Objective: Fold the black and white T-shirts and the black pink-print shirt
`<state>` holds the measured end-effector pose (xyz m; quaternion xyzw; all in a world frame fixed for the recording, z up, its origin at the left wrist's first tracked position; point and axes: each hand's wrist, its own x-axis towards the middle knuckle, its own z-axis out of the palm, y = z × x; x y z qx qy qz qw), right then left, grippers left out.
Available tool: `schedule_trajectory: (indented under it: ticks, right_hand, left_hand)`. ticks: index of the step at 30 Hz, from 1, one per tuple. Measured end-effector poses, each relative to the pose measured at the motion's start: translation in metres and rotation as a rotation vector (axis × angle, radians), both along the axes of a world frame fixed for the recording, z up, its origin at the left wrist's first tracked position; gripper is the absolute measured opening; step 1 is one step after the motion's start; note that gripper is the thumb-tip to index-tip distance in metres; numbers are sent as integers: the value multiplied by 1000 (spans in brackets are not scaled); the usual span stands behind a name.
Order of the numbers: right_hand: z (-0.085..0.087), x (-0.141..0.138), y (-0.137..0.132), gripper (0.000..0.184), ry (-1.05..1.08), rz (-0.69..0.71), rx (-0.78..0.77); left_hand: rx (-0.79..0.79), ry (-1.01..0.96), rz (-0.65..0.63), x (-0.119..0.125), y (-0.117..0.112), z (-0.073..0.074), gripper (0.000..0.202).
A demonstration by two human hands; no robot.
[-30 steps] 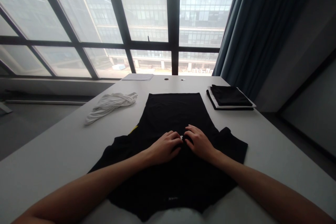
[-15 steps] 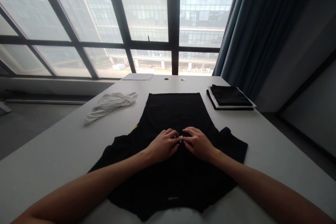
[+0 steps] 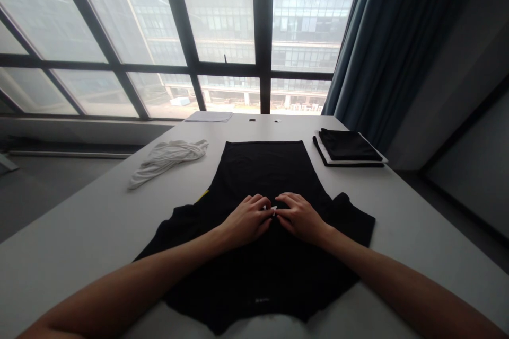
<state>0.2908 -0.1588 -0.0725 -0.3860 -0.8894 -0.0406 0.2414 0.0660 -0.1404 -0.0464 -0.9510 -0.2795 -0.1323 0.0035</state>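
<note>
A black T-shirt [image 3: 266,169] lies spread on the white table, its neckline close to me and its hem toward the window. Over the middle of the shirt, my left hand [image 3: 248,217] has its fingers curled in a pinch at a small white piece [image 3: 274,210]. My right hand [image 3: 298,214] meets it from the other side, fingertips bent in on the same piece. Fingers cover much of this piece, so I cannot tell whether it is loose or part of the shirt. A faint pale label mark [image 3: 262,300] shows near the neckline.
A crumpled white cloth [image 3: 169,159] lies to the left on the table [image 3: 91,238]. Folded black and white garments [image 3: 350,147] are stacked at the back right. Papers [image 3: 209,116] rest at the far edge. A yellow bit [image 3: 202,195] pokes out beside the shirt.
Almost everything is the same. My fingertips have shifted very slightly around the small white piece; the shirt has stayed in place.
</note>
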Motion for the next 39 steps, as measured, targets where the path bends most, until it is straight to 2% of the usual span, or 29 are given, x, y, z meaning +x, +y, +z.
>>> schedule_trajectory:
  ticks: [15,25,29,34,37,39]
  right_hand:
    - [1,0,-1,22,-1,6,-25]
    - [-2,-1,1,14,31,56,-38]
    - [-4,-1,1,15,62,37,-72]
    - [-6,0,2,23,98,2,-122]
    - [-8,-1,2,24,110,-13,-122]
    - [-9,-1,2,24,110,-21,-123]
  left_hand:
    - [-20,-32,13,-1,4,-3,23]
    - [-70,64,-92,-4,-3,1,30]
    - [-201,97,-205,-13,-14,16,48]
    - [-379,211,-361,-22,-26,43,51]
    - [-387,218,-351,-23,-28,46,58]
    - [-376,213,-332,-23,-29,44,55]
